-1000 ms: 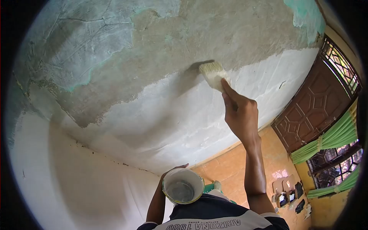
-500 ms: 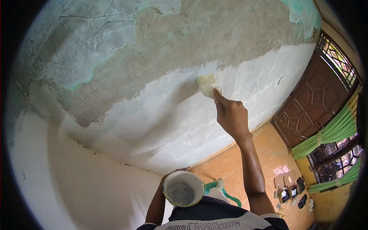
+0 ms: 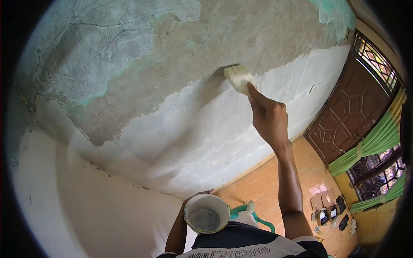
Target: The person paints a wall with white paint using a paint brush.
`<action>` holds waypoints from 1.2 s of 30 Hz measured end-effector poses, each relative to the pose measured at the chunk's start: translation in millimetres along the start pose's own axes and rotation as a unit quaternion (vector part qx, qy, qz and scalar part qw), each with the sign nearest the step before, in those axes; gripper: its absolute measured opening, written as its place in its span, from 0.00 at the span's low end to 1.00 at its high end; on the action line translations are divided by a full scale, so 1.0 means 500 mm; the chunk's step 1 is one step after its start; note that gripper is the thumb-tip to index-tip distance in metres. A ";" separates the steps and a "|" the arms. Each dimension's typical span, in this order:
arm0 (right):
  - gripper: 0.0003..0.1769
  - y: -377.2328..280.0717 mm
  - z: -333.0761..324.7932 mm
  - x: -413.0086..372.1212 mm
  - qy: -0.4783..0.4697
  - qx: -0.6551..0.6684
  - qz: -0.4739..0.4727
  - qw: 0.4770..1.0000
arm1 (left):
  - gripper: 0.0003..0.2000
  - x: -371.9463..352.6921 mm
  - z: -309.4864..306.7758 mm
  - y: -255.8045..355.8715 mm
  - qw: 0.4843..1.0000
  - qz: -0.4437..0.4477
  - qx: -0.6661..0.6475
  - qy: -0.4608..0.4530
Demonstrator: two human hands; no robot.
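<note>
My right hand (image 3: pixel 272 119) is closed around the handle of a wide paintbrush (image 3: pixel 239 80), its pale bristles against the wall (image 3: pixel 189 124). The bristle tips lie at the ragged border between the white-coated lower wall and the bare grey plaster (image 3: pixel 193 51) above. Low in the view, a small paint bucket (image 3: pixel 207 213) is held close to my chest, its inside coated white with a greyish patch at the bottom. My left hand (image 3: pixel 198 194) supports the bucket from its far side; most of the fingers are hidden behind it.
A white side wall (image 3: pixel 99 202) meets the painted wall at the left. At right are a brown panelled door (image 3: pixel 348 107), green curtains (image 3: pixel 372 146) and a window. A green plastic chair (image 3: pixel 262 221) stands below me on orange tiles; several small items (image 3: pixel 329 210) lie farther right.
My right hand has moved the paintbrush upward and slightly right, its bristles now at the grey plaster's edge. The bucket stays in my left hand at about the same place.
</note>
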State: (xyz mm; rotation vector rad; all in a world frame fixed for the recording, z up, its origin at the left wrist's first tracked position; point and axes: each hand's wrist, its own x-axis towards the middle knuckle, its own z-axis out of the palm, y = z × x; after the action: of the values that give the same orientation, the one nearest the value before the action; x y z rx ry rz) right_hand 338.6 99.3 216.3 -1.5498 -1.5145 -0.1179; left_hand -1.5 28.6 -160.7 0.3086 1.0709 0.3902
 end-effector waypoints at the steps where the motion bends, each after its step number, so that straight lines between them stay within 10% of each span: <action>1: 0.20 0.004 0.011 0.004 0.001 0.000 0.001 1.000 | 0.18 0.000 0.000 0.004 0.999 -0.032 -0.014 -0.004; 11: 0.21 0.043 0.076 -0.040 -0.036 -0.024 -0.030 0.999 | 0.26 -0.122 0.130 0.065 0.995 -0.092 0.036 -0.034; 14: 0.20 0.055 0.087 -0.056 -0.055 -0.027 -0.019 0.998 | 0.25 -0.159 0.170 0.071 0.995 0.085 0.043 0.034; 17: 0.21 0.072 0.082 -0.084 -0.079 -0.029 -0.006 0.996 | 0.16 -0.108 0.144 0.085 0.990 -0.138 -0.001 -0.001; 31: 0.19 0.061 0.005 0.021 -0.036 -0.038 -0.039 0.998 | 0.17 -0.113 0.200 0.063 0.992 0.093 0.084 0.019; 36: 0.18 0.038 -0.031 0.008 -0.059 -0.046 -0.045 0.996 | 0.15 -0.043 0.130 0.067 0.999 -0.013 0.042 0.014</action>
State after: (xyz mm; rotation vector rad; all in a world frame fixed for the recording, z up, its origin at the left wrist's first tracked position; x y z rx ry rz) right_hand 363.0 96.0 217.5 -1.5846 -1.6921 -0.1510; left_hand 42.3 45.0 -100.5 0.3651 1.1200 0.3273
